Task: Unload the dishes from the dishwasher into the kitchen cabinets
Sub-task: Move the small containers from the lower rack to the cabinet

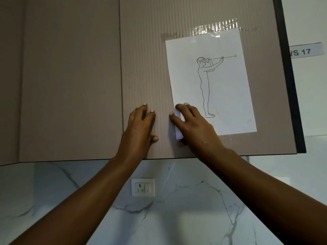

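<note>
Both my arms reach up to a closed taupe wall cabinet door (145, 59) with a ribbed face. My left hand (141, 126) lies flat on the lower part of the door, fingers straight. My right hand (192, 126) is beside it, fingers spread over the lower left corner of a white paper sheet (221, 85) taped to the door; that corner is curled up under the fingers. The sheet shows a line drawing of a standing figure with arms stretched forward. Neither hand holds a dish. No dishes and no dishwasher are in view.
A second closed cabinet door (70, 76) is to the left. Below the cabinets runs a white marble backsplash (194, 209) with a wall socket (143, 187). At the right, a white wall carries a label reading "S 17" (300, 52).
</note>
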Available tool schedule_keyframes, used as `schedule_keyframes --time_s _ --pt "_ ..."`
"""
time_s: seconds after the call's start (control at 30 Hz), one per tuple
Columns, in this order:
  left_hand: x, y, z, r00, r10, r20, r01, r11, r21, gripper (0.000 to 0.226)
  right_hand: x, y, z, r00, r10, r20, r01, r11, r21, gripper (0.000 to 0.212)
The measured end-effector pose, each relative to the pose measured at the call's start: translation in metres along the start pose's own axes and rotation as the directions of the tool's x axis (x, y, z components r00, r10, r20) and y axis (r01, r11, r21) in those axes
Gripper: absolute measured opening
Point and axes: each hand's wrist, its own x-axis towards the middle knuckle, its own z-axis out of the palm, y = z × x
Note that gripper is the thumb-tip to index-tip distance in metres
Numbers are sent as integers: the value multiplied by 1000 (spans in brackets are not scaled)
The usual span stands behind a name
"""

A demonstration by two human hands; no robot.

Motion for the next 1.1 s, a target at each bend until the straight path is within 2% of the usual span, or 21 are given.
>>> schedule_keyframes --time_s 0.13,0.27,0.37,0.43,0.5,0.53,0.63,0.7,0.8,0.97,1.03,1.1 --pt "1 0 -4 994 -3 105 -7 996 93 82 2 -12 -8 996 9 89 -9 1000 3 98" --pt "0 -7 3 987 -10 158 -7 994 112 94 -6 -31 7 995 -51 89 48 998 35 94" --pt "2 -13 8 998 5 60 -9 998 60 93 -4 -34 18 998 -46 37 44 997 67 88" --pt "0 -12 10 994 -5 108 5 1000 -6 86 -1 -35 13 997 -60 53 58 997 41 87" --pt "7 -10 11 995 -4 96 14 995 -97 72 4 -34 11 995 -51 83 51 999 12 86" --pt "7 -9 11 997 10 78 -2 994 -107 73 5 -36 11 995 -49 92 49 999 2 86" --pt "4 -14 16 991 -1 134 -6 999 53 93 3 -34 21 995 -43 88 41 999 20 87" --pt "4 -18 16 992 -18 123 9 997 72 94 0 -31 24 997 -51 66 50 999 19 87" --pt "4 -17 12 994 18 105 -28 995 92 91 1 -33 18 995 -54 86 55 998 -8 84" --pt "8 -1 -18 973 11 229 -46 988 148 75 -3 -51 -12 970 9 245 7 998 -64 74" --pt "9 0 -25 953 31 303 -77 987 141 65 -19 -59 -19 974 66 217 -63 998 -21 60" --pt "-9 0 -29 942 33 334 -49 998 40 52 -48 -71 -25 977 86 197 -83 996 -23 54"
